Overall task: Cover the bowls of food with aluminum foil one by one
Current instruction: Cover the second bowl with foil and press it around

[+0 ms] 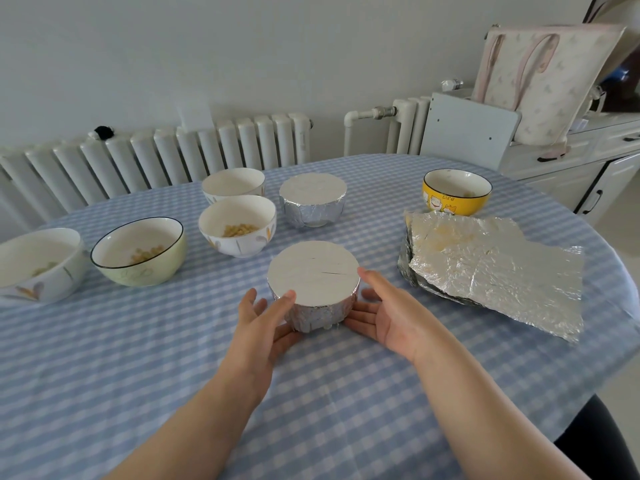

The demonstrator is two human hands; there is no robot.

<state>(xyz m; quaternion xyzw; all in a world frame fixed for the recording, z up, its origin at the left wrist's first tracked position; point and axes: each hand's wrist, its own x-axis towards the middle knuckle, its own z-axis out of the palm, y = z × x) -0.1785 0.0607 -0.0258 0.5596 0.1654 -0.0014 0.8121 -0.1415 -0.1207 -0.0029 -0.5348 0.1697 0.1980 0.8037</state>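
Note:
A foil-wrapped bowl (313, 282) stands at the table's middle, its top smooth and flat. My left hand (265, 320) lies against its left side with straight fingers, thumb at the rim. My right hand (382, 311) lies open against its right side, thumb near the rim. A second foil-covered bowl (312, 199) stands behind it. Uncovered bowls hold food: a white floral one (237, 225), a green one (138, 251), a white one at the far left (38, 263), another white one at the back (233, 184) and a yellow cat bowl (457, 191). Crumpled foil sheets (491, 268) lie stacked on the right.
The round table wears a blue checked cloth (173, 358). A white radiator (156, 161) runs along the wall behind. A grey chair back (467, 129) and a white cabinet (571, 168) with a tote bag (543, 81) stand at the back right.

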